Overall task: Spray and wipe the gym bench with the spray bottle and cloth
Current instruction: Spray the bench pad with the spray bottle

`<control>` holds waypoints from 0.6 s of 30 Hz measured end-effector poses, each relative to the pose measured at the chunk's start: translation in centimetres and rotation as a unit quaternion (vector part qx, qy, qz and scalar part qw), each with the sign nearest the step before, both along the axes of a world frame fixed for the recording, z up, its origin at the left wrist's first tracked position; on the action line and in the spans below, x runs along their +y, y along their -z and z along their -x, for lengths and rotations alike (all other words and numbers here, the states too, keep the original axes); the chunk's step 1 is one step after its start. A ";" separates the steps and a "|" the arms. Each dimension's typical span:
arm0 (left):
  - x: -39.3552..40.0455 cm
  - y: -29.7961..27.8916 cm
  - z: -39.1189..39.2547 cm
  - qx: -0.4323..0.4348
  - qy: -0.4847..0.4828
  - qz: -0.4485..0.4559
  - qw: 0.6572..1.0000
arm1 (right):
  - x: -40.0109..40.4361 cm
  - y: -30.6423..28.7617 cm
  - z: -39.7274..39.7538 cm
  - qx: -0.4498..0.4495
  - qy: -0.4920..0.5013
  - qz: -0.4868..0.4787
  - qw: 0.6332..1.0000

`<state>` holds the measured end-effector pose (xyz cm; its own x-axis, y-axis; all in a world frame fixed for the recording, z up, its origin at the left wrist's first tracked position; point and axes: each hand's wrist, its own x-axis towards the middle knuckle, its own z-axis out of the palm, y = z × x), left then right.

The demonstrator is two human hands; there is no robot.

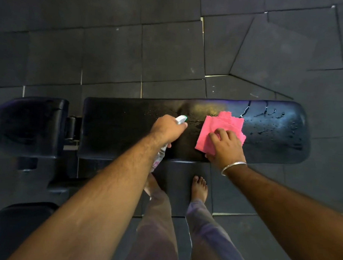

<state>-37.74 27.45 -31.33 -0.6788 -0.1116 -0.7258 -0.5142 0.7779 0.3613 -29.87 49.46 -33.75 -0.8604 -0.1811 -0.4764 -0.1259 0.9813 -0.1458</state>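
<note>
A floor of dark grey rubber tiles (pixel 169 52) lies under a long black padded gym bench (pixel 128 128), which has water drops toward its 3 o'clock end. The left hand (pixel 167 127) is closed around a clear plastic spray bottle with a white and green nozzle (pixel 181 119), pointing toward 3 o'clock over the middle of the bench. Just beside it at 3 o'clock, the right hand (pixel 225 146), with a silver bangle (pixel 232 168) on the wrist, presses spread fingers flat on a folded pink cloth (pixel 215 129) lying on the bench.

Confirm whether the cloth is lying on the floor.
No, the cloth lies flat on the bench under the right hand.
</note>
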 end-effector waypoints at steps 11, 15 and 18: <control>4.6 -2.7 -3.8 0.321 -0.142 -0.260 0.899 | 3.4 1.4 -0.2 0.128 0.191 0.234 0.945; 9.4 -2.7 -0.7 0.380 -0.093 -0.300 0.870 | 5.7 1.6 -3.2 0.189 0.344 0.332 0.858; 12.2 -1.7 0.9 0.362 -0.064 -0.313 0.876 | 7.1 1.7 -6.2 0.151 0.412 0.463 0.770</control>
<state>-38.62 39.68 -29.60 -0.9973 0.0463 -0.0567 -0.0425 0.2641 0.9636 -23.65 56.54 -35.41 -0.9109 0.3449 -0.2266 0.3187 0.2391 -0.9172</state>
